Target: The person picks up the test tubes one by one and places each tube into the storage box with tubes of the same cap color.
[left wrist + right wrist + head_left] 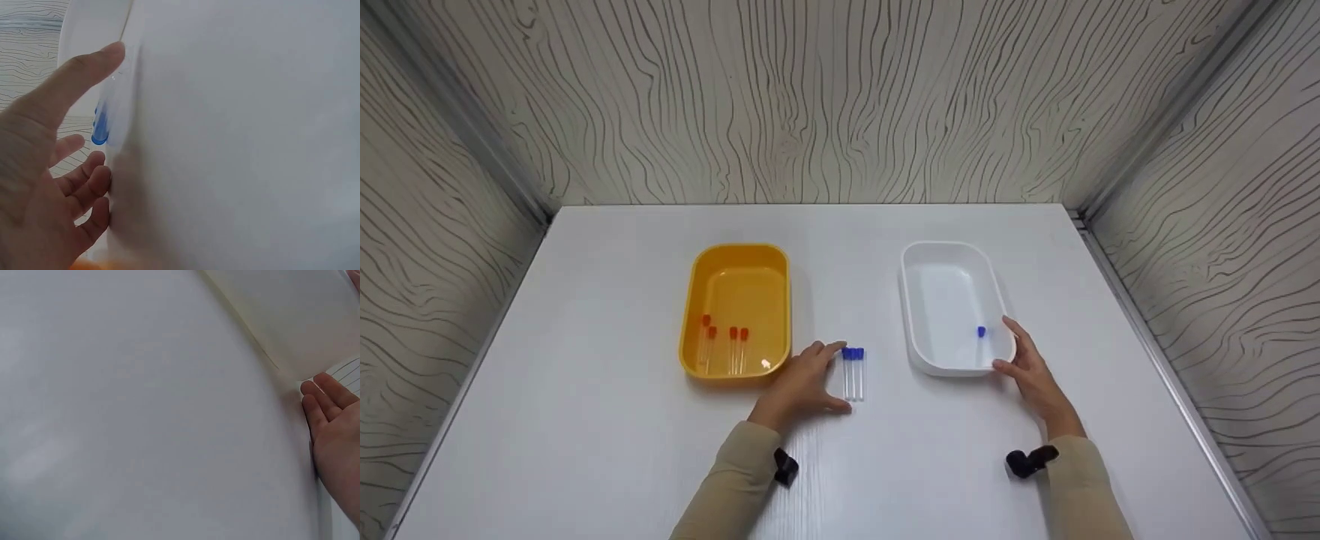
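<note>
Three clear tubes with blue caps [853,375] lie side by side on the table, caps toward the back. My left hand [804,382] is spread at their left, thumb near the bottom ends and a fingertip right by the caps. In the left wrist view, a blue cap [100,126] shows between the thumb and fingers of the left hand [56,152]. My right hand [1035,379] touches the near right corner of a white tray [913,330], its fingers along the side and thumb at the front. One blue-capped tube [981,334] is inside the tray.
Left of my left hand stands a yellow tray [742,259] holding several red-capped tubes [733,345]. The white table [607,300] reaches back to a wood-patterned wall [810,105], with similar walls at both sides.
</note>
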Tool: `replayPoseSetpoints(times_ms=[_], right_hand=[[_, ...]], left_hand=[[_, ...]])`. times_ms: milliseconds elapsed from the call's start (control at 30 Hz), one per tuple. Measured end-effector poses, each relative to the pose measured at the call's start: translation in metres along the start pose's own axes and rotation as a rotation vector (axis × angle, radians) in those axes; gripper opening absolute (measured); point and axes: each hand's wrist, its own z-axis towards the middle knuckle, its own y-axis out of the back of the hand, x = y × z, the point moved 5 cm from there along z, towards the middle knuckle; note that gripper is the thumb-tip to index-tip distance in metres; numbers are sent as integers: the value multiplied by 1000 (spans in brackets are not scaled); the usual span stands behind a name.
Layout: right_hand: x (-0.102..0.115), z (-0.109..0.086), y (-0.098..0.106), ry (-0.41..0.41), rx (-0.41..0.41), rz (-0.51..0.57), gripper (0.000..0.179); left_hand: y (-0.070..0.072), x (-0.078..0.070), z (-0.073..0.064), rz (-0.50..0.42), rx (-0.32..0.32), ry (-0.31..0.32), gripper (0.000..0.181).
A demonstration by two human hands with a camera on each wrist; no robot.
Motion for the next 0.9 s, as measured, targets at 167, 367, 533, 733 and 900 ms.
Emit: replayPoseSetpoints(times_ms=[167,367,533,733,900], right_hand=[[-1,0,0,-31,7,-37,81],[-1,0,1,-28,1,-45,82],[-1,0,1,-40,2,-57,82],[-1,1,1,-43,5,-24,82],[-1,1,1,-43,10,-8,84]], left_hand=[[1,0,2,42,-7,6,101],[0,-3,3,123,-54,-73,99],[-1,0,3,84,-56,-79,99],[-2,4,5,39,-20,-18,101],[-3,6,6,19,-6,16,99]])
